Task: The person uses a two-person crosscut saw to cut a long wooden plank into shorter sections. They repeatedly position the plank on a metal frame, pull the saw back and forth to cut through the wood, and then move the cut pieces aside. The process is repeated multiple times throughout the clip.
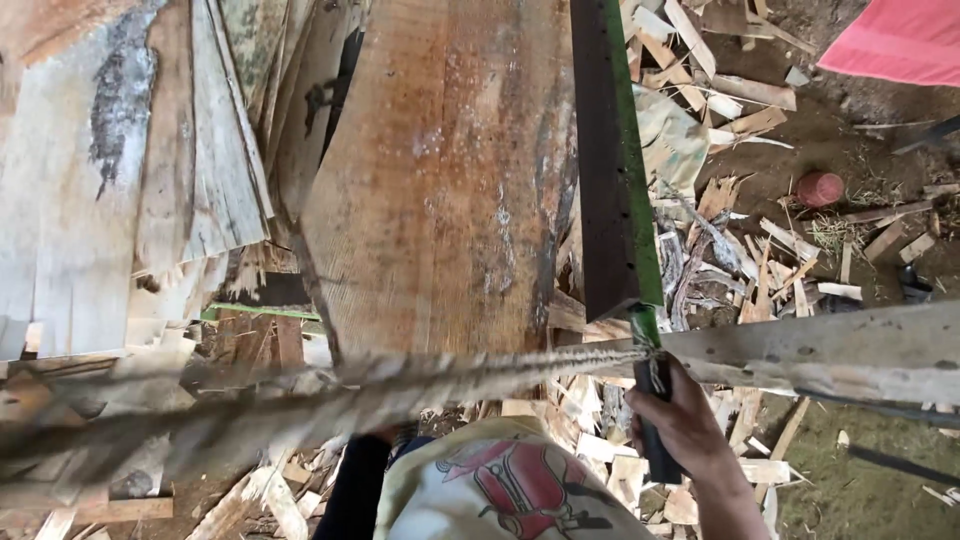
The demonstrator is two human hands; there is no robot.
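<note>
Grip first: your right hand (682, 418) is closed around the dark handle (655, 440) of a long saw blade (610, 160), fingers wrapped, knuckles toward the camera. From that grip the blade runs straight up and away, dark on its broad face with a green strip along the edge nearest the scrap pile. It looks stiff but thin, likely to flex sideways if you lean on it, so the handle where you already hold it seems the sound place to take it. A twisted rope (330, 395) meets the blade just above your grip and stretches off to your left, blurred as it nears the lens. Beside the blade, left of your grip, lies a broad reddish plank (440, 170), heavy and rigid by the look of it. A grey board (840, 345) crosses to the right of your grip. Offcuts (740, 110) litter the ground beyond. Your left hand is out of view, and how the rope is tied to the blade is hard to make out.
</note>
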